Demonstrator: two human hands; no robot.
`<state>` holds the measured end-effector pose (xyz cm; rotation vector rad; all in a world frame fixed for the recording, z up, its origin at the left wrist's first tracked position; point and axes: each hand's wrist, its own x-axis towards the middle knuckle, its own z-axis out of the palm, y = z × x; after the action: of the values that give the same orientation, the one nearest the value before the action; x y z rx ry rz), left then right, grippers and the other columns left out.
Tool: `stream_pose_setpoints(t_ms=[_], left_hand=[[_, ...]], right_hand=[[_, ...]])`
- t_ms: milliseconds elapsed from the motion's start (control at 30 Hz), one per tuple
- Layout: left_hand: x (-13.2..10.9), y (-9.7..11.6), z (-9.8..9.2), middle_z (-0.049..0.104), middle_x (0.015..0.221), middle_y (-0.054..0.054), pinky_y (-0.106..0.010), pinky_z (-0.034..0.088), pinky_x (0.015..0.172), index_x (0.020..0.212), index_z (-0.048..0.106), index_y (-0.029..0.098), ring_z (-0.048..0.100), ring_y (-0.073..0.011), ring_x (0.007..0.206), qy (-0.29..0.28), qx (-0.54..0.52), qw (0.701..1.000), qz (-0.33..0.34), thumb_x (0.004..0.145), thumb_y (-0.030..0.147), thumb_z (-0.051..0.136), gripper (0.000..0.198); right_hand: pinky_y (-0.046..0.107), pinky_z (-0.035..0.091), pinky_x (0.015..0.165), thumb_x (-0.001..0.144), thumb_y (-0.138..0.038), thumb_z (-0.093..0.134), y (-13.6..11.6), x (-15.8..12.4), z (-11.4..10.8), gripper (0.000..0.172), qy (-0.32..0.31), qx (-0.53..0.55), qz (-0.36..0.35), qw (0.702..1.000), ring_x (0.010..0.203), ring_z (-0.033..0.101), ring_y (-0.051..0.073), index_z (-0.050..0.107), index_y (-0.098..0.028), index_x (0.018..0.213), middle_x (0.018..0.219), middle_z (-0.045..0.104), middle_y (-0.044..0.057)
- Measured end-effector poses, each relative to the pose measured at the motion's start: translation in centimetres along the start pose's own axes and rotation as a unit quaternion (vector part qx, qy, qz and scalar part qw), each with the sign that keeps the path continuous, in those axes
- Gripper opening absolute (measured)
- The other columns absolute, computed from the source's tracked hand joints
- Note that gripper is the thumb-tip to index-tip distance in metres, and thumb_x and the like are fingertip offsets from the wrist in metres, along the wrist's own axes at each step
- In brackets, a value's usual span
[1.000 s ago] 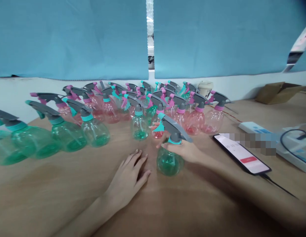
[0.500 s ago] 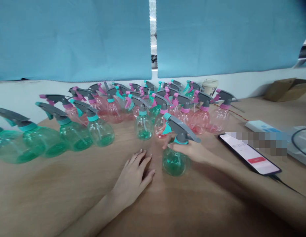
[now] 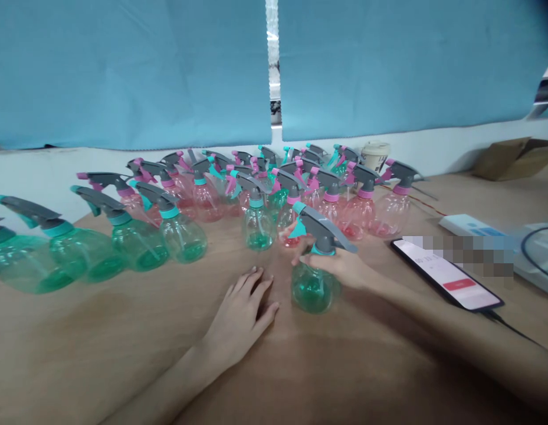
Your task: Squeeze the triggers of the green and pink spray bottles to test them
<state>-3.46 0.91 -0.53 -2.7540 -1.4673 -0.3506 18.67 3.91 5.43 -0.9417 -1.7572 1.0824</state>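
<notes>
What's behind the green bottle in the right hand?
A pink bottle stands right behind the green bottle, partly hidden by its sprayer and the right hand. Beyond stand more bottles, then a cup.

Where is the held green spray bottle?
Head view, centre: translucent green spray bottle stands on the wooden table, gripped by the right hand, left hand flat beside it.

Near the centre of the frame one spray bottle (image 3: 312, 277) is standing on the table (image 3: 101, 354), the right hand (image 3: 344, 268) gripping it from the right and the left hand (image 3: 242, 313) lying flat just to its left. Behind them many other bottles (image 3: 256, 195) are crowding from the left edge to right of centre, a paper cup (image 3: 374, 156) standing behind their right end. At the right a phone (image 3: 446, 273) is lying before a power strip (image 3: 466, 225).
</notes>
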Motion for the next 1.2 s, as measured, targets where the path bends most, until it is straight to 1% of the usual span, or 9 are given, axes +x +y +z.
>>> stream_pose_setpoints(t_ms=[100,200,267,367,500,733,900,1000,1200], left_hand=[[0.0,0.13,-0.13,0.043,0.131,-0.01,-0.043,0.033,0.097,0.125,0.045,0.018,0.035,-0.0257,0.122,0.0,0.0,1.0,-0.001,0.09,0.039,0.041,0.041],[0.05,0.24,-0.27,0.043,0.131,-0.01,-0.044,0.034,0.096,0.125,0.045,0.018,0.036,-0.0261,0.121,0.0,0.0,1.0,0.0,0.09,0.039,0.041,0.041],[0.09,0.22,-0.27,0.044,0.131,-0.01,-0.044,0.034,0.095,0.125,0.045,0.018,0.036,-0.0265,0.121,0.0,0.0,1.0,-0.001,0.09,0.04,0.041,0.041],[0.14,0.06,-0.12,0.044,0.13,-0.01,-0.044,0.034,0.096,0.125,0.045,0.017,0.036,-0.0265,0.121,0.005,0.001,1.0,0.001,0.09,0.039,0.041,0.041],[0.19,-0.1,0.08,0.043,0.131,-0.01,-0.043,0.034,0.096,0.125,0.045,0.017,0.035,-0.0261,0.122,0.009,0.005,1.0,0.007,0.09,0.039,0.041,0.041],[0.24,0.08,-0.12,0.044,0.13,-0.011,-0.043,0.034,0.095,0.125,0.045,0.016,0.037,-0.0259,0.12,0.009,0.008,1.0,0.006,0.09,0.038,0.041,0.041],[0.21,0.24,-0.32,0.043,0.13,-0.012,-0.043,0.034,0.095,0.124,0.046,0.016,0.036,-0.0266,0.12,0.002,0.003,1.0,0.001,0.09,0.039,0.04,0.041],[0.18,0.17,-0.15,0.043,0.13,-0.012,-0.043,0.033,0.096,0.124,0.045,0.015,0.036,-0.0262,0.121,0.004,0.003,1.0,0.004,0.09,0.039,0.041,0.041],[0.07,0.03,0.13,0.043,0.13,-0.011,-0.043,0.033,0.096,0.125,0.044,0.017,0.035,-0.0259,0.121,0.011,0.002,1.0,0.013,0.091,0.039,0.039,0.041]], right_hand=[[0.034,0.046,0.075,0.067,-0.022,0.054,-0.25,-0.09,0.15,0.012,0.018,-0.021,0.031,0.999,0.079,0.062,0.019,0.055,-0.023,0.079,0.073,0.064,-0.001],[0.035,0.047,0.074,0.068,-0.027,0.055,-0.57,-0.18,0.3,0.006,0.023,-0.043,0.049,0.998,0.08,0.062,0.02,0.057,-0.022,0.072,0.075,0.066,0.001],[0.035,0.048,0.073,0.07,-0.03,0.055,-0.64,-0.2,0.32,0.009,0.027,-0.057,0.054,0.997,0.078,0.062,0.02,0.058,-0.022,0.072,0.076,0.066,0.002],[0.035,0.048,0.072,0.072,-0.033,0.055,-0.45,-0.18,0.28,0.013,0.026,-0.067,0.045,0.996,0.079,0.061,0.019,0.061,-0.021,0.075,0.079,0.066,0.002],[0.036,0.047,0.073,0.071,-0.032,0.056,-0.25,-0.19,0.3,0.013,0.033,-0.054,0.033,0.997,0.081,0.061,0.02,0.059,-0.02,0.075,0.081,0.066,0.003],[0.037,0.048,0.073,0.072,-0.035,0.054,-0.44,-0.26,0.3,0.014,0.026,-0.076,0.038,0.996,0.081,0.061,0.02,0.058,-0.021,0.076,0.08,0.066,0.003],[0.034,0.048,0.074,0.074,-0.035,0.053,-0.12,-0.08,0.14,0.015,0.019,-0.099,0.01,0.995,0.079,0.061,0.017,0.063,-0.023,0.074,0.081,0.065,0.002],[0.033,0.048,0.072,0.075,-0.035,0.053,-0.12,-0.08,0.19,0.017,0.022,-0.1,0.016,0.995,0.076,0.061,0.017,0.064,-0.022,0.074,0.08,0.065,0.001],[0.035,0.048,0.073,0.073,-0.037,0.054,-0.37,-0.22,0.28,0.019,0.032,-0.106,0.022,0.994,0.076,0.061,0.018,0.065,-0.02,0.075,0.08,0.067,0.004]])
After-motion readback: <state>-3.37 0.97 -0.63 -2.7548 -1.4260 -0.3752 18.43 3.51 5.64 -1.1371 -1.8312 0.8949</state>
